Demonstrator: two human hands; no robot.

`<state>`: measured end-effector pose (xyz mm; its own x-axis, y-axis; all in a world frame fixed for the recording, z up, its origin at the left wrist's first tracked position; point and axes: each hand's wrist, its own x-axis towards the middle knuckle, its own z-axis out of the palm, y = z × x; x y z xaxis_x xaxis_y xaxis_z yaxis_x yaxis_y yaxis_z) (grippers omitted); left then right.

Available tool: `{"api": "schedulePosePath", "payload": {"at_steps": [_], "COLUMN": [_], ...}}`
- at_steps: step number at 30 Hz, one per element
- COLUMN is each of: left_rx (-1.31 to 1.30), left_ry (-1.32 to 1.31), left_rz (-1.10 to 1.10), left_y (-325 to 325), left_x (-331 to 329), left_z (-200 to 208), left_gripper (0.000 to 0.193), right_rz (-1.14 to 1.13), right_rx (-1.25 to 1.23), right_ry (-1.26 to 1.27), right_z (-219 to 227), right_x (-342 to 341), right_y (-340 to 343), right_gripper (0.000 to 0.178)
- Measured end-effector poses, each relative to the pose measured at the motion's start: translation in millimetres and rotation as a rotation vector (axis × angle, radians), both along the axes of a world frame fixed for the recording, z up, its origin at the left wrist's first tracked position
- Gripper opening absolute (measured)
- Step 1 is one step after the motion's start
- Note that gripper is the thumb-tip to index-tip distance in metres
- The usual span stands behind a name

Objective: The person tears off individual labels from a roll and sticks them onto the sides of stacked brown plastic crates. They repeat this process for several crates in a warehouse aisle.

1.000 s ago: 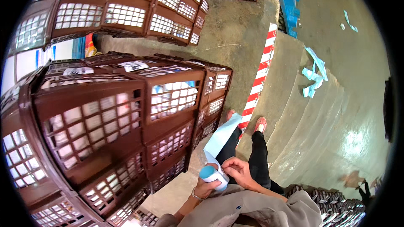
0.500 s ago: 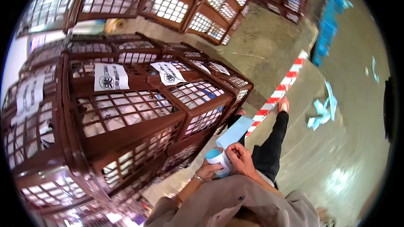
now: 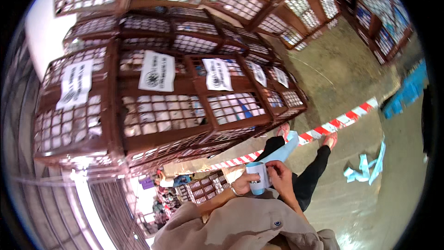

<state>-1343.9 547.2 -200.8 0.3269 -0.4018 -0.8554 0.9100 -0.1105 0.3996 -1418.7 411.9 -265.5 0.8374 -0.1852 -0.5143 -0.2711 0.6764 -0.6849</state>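
A roll of white labels on light-blue backing [image 3: 257,178] is upright in front of my body, with my left hand [image 3: 241,184] closed around its left side. At the roll's right edge, my right hand [image 3: 282,180] pinches the end of a label between thumb and fingers. A loose strip of pale blue backing [image 3: 288,146] trails from the roll out past my legs. To the left stand brown lattice crates [image 3: 162,141] filled with packed goods. White printed labels [image 3: 157,71] are stuck across their upper edges, one [image 3: 218,74] on a crate farther along the row.
Red-and-white striped tape [image 3: 340,122] crosses the floor under my feet. Crumpled blue backing strips [image 3: 367,169] lie on the concrete at the right. A blue object [image 3: 407,90] is on the floor farther off. More stacked crates [image 3: 384,18] stand at the back.
My view has turned left, so the crates sit farther right and more level. My hands still hold the roll, and the blue strip now hangs farther down toward my feet.
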Motion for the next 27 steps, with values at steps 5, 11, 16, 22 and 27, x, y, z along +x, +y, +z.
{"api": "schedulePosePath", "payload": {"at_steps": [5, 11, 16, 22, 27], "left_rx": [0.031, -0.002, 0.027, -0.029, -0.086], "left_ry": [-0.028, -0.032, -0.064, -0.015, -0.006], "left_rz": [0.067, 0.107, 0.108, 0.192, 0.214], "left_y": [-11.4, -12.3, -18.6, -20.1, -23.3], "left_x": [-1.1, 1.5, -1.1, -9.8, -19.7], "left_z": [6.6, 9.1, 20.8, 31.8, 14.7], "left_gripper": [0.056, 0.057, 0.056, 0.052, 0.048], "right_rz": [-0.083, -0.133, -0.010, 0.104, 0.125], "right_rx": [0.086, 0.077, 0.021, -0.008, -0.139], "right_ry": [-0.014, -0.063, -0.107, -0.122, -0.098], "right_z": [9.8, 13.0, 15.1, 29.1, 41.1], "right_x": [8.4, 24.6, 26.8, 22.8, 14.1], "right_y": [-32.9, -37.3, -34.8, -41.1, -55.6], "right_gripper": [0.008, 0.009, 0.010, 0.010, 0.012]}}
